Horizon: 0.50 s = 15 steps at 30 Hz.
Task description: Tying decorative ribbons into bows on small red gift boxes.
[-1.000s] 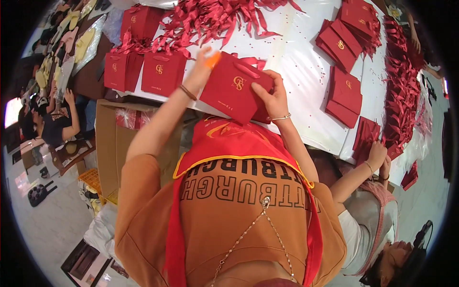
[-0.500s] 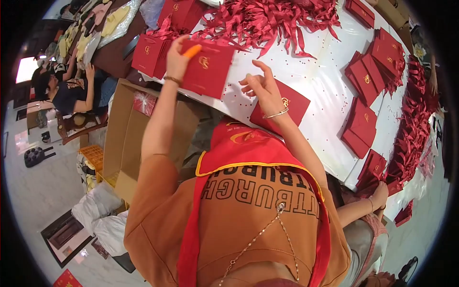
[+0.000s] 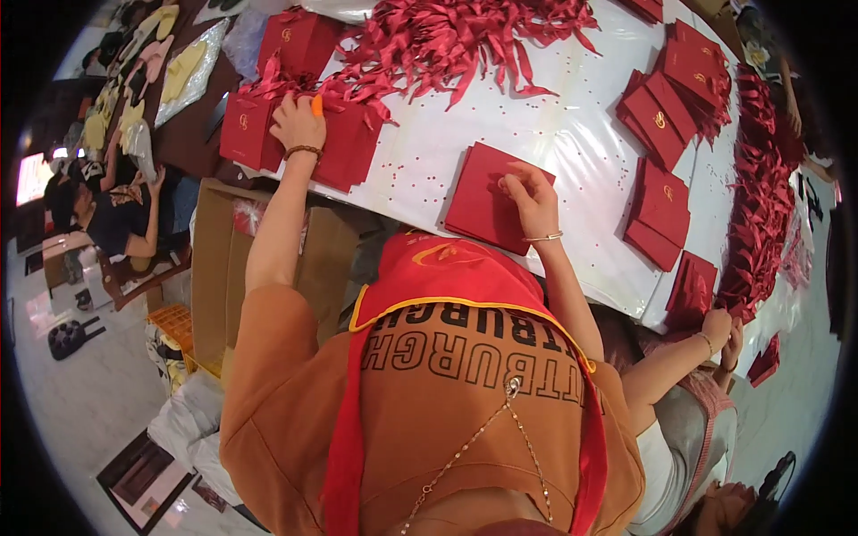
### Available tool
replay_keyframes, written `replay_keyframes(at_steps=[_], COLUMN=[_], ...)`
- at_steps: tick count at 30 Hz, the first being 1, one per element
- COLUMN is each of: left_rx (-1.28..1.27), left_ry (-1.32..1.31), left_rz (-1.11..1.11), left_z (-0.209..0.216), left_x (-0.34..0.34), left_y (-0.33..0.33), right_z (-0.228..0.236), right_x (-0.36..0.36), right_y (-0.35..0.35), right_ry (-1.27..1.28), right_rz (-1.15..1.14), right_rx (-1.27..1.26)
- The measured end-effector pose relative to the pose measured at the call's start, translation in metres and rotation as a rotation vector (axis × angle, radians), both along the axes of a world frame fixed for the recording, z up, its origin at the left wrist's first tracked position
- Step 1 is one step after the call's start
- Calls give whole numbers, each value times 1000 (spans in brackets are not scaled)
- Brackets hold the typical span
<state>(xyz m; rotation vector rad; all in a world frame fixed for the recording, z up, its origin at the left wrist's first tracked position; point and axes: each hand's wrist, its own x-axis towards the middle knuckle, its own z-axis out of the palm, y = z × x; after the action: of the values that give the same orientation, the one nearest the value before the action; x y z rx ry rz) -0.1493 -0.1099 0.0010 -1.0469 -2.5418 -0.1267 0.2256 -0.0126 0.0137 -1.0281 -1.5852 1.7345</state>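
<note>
My left hand (image 3: pixel 298 125) grips the upper part of a flat red paper bag (image 3: pixel 349 152) at the table's left front edge. An orange cover (image 3: pixel 317 104) sits on one of its fingers. This bag lies beside an upright stack of red bags (image 3: pixel 248 134) with gold marks. My right hand (image 3: pixel 534 201) is over a small pile of flat red bags (image 3: pixel 478 201) at the near edge in front of me. Its thumb and fingers are drawn together at the top bag's face; whether they pinch anything is too small to tell.
A heap of red ribbons (image 3: pixel 447 45) covers the table's far side, with small red dots scattered on the white tabletop (image 3: pixel 572 116). More bag piles (image 3: pixel 660 210) lie right, near another person's hand (image 3: pixel 715 329). Below the left edge stands an open cardboard box (image 3: pixel 219 268).
My left hand has carried the red bag left and lowered it beside the stack there. My right hand has come down onto the pile in front, its spread fingers drawing together.
</note>
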Motion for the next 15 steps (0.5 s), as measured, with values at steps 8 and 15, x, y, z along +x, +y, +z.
replay_keyframes(at_steps=[8,15], left_rx=[-20,-266], left_ry=[-538,-376], left_rz=[-523,-687], left_z=[21,-26], left_x=[117,138], left_y=[101,122], right_z=[7,3], right_x=[4,12], right_y=[2,-3], right_ry=[4,3], right_rz=[-116,-95], right_rx=[30,68])
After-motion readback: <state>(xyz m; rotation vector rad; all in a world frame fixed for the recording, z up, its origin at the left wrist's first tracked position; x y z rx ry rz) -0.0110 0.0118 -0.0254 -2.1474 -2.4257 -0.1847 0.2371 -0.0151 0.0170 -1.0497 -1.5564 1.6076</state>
